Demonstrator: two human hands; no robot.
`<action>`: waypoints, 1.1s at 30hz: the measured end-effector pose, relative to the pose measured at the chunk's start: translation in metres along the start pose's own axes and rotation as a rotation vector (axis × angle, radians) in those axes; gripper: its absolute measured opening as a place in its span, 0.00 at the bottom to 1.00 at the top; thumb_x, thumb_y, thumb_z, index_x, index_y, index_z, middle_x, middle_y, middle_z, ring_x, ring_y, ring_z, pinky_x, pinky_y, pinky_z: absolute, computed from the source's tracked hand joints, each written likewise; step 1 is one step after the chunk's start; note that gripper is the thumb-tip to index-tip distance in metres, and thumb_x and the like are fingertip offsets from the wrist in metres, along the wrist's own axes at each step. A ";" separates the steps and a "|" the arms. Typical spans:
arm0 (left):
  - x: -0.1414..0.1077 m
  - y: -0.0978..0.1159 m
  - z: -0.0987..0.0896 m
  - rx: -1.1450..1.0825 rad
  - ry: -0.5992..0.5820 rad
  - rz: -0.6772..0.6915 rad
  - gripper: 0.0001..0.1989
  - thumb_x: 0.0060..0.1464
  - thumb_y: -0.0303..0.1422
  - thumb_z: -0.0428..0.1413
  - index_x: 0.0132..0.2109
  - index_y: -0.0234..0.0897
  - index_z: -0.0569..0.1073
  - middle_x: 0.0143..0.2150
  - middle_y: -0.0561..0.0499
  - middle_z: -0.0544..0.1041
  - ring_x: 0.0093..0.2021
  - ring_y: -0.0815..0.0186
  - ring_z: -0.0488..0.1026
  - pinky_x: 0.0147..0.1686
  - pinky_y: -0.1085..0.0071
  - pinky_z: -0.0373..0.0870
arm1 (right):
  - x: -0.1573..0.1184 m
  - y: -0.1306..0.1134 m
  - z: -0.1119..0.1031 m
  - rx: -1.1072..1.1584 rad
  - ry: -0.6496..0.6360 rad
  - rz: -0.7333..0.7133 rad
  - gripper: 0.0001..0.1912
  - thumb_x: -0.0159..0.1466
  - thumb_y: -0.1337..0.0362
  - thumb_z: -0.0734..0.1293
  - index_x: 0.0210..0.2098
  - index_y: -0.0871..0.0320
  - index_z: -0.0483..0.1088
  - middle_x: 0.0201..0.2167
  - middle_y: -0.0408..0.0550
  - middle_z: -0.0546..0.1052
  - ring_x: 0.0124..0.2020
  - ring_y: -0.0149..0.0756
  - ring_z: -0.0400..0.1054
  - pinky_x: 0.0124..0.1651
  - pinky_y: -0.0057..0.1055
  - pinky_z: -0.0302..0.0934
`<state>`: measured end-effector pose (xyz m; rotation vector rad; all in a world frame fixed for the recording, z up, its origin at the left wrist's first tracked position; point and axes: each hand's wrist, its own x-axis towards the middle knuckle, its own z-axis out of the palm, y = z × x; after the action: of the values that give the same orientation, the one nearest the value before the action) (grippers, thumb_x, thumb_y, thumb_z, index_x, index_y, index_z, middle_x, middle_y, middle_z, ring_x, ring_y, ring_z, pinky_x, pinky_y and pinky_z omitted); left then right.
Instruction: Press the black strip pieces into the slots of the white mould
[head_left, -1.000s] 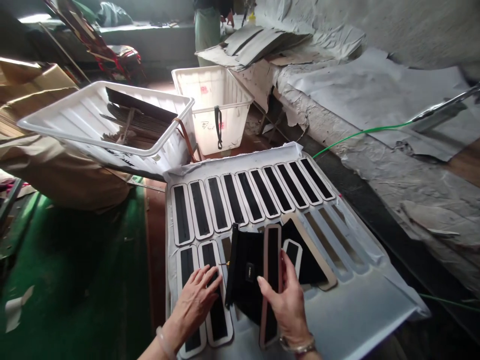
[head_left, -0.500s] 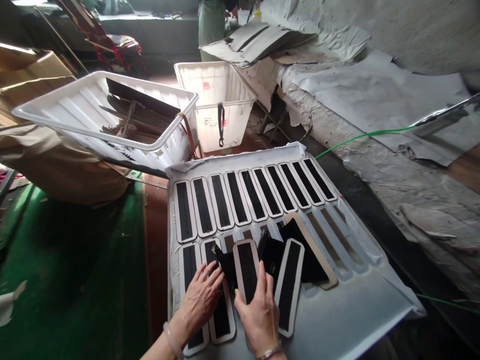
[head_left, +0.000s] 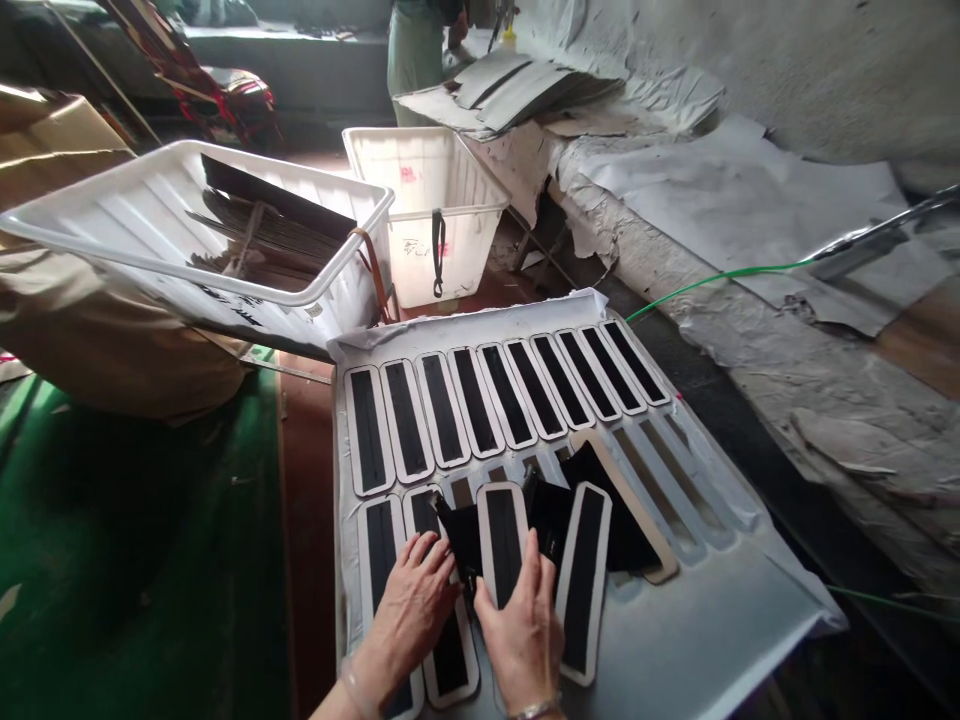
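Observation:
My right hand has its thumb and fingers on opposite long edges of a rounded, white-bordered black strip panel, gripping it. My left hand lies over the left panels, fingers extended and slightly apart, fingertips beside a black fabric flap; its thumb is hidden. Just right of the right hand, a similar panel lies tilted. Behind it, a beige-edged black piece lies at a slant beside more loose black fabric. Similar panels form a neat row across the board's far half.
The pale covered board shows brownish slots at right. Beyond its far-left edge stands a white bin holding bundled dark strips, with another white bin behind. A green cord runs along the right. A person stands in back.
My right hand and its panel have shifted slightly right, and the panel's surface now shows a brighter border. My left hand has moved slightly right, close to the black fabric flap.

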<state>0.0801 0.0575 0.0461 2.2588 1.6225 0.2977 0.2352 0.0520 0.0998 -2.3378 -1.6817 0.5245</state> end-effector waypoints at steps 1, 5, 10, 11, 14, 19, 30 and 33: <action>0.002 0.001 -0.001 -0.029 0.010 -0.026 0.12 0.59 0.34 0.55 0.50 0.40 0.72 0.53 0.51 0.76 0.56 0.54 0.69 0.57 0.52 0.66 | -0.004 0.000 0.002 0.019 0.016 0.032 0.39 0.63 0.57 0.63 0.67 0.62 0.43 0.55 0.64 0.65 0.42 0.56 0.73 0.32 0.43 0.71; 0.015 0.012 -0.008 -0.159 -0.033 -0.168 0.07 0.62 0.34 0.52 0.45 0.38 0.72 0.46 0.49 0.75 0.48 0.56 0.70 0.50 0.55 0.68 | -0.012 0.009 0.005 0.083 0.104 0.109 0.40 0.63 0.54 0.63 0.67 0.64 0.44 0.53 0.67 0.64 0.47 0.64 0.69 0.37 0.50 0.71; 0.033 0.020 -0.001 -0.177 -0.007 -0.278 0.19 0.59 0.33 0.55 0.56 0.33 0.67 0.46 0.43 0.74 0.45 0.52 0.71 0.47 0.51 0.66 | -0.004 0.010 0.006 0.083 0.131 0.123 0.40 0.63 0.53 0.63 0.67 0.62 0.44 0.54 0.67 0.64 0.50 0.66 0.67 0.41 0.53 0.71; 0.035 0.020 0.001 -0.187 -0.001 -0.295 0.19 0.59 0.31 0.54 0.57 0.35 0.67 0.46 0.44 0.74 0.45 0.52 0.71 0.47 0.51 0.66 | -0.002 0.007 0.009 0.071 0.126 0.110 0.40 0.63 0.54 0.64 0.67 0.62 0.43 0.53 0.66 0.64 0.49 0.65 0.68 0.39 0.51 0.71; 0.038 0.017 0.005 -0.248 0.009 -0.327 0.14 0.59 0.26 0.50 0.51 0.39 0.70 0.43 0.47 0.74 0.42 0.56 0.73 0.45 0.55 0.67 | 0.005 -0.002 0.019 0.005 0.008 0.033 0.39 0.63 0.61 0.63 0.68 0.58 0.40 0.55 0.62 0.65 0.44 0.57 0.72 0.34 0.46 0.72; 0.031 0.007 0.003 -0.409 0.045 -0.363 0.12 0.64 0.31 0.45 0.52 0.40 0.66 0.42 0.49 0.74 0.38 0.64 0.74 0.39 0.67 0.72 | 0.015 -0.009 0.034 -0.033 -0.122 -0.039 0.38 0.63 0.67 0.64 0.67 0.62 0.41 0.55 0.62 0.65 0.45 0.54 0.73 0.36 0.45 0.73; 0.027 0.000 0.015 -0.543 0.123 -0.342 0.17 0.63 0.32 0.45 0.58 0.42 0.65 0.61 0.42 0.65 0.55 0.60 0.71 0.53 0.59 0.73 | 0.034 -0.019 0.049 -0.105 -0.221 -0.141 0.33 0.67 0.65 0.60 0.66 0.70 0.44 0.60 0.66 0.64 0.48 0.53 0.73 0.40 0.42 0.74; 0.025 -0.003 0.019 -0.506 0.129 -0.305 0.18 0.63 0.30 0.44 0.58 0.41 0.66 0.61 0.41 0.66 0.54 0.60 0.72 0.52 0.60 0.74 | 0.038 -0.020 0.046 -0.125 -0.269 -0.154 0.37 0.65 0.64 0.63 0.67 0.72 0.44 0.58 0.65 0.65 0.49 0.53 0.71 0.42 0.41 0.73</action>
<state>0.0929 0.0791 0.0264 1.6245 1.6902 0.6954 0.2099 0.0929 0.0592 -2.2783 -2.0494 0.7510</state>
